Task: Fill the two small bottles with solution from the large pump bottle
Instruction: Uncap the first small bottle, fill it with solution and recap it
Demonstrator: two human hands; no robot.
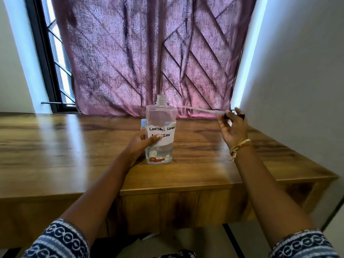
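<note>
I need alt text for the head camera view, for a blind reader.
The left hand grips a clear, uncapped plastic bottle labelled contact lens solution on a wooden table, while the right hand holds its removed black pump with long tube aside.

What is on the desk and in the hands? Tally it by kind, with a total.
Large bottle, neck open, gripped by the left hand: 1
Small bottle, blue cap, half hidden behind the large one: 1
Pump with tube, held by the right hand: 1
Total: 3. A second small bottle is not in view.
</note>
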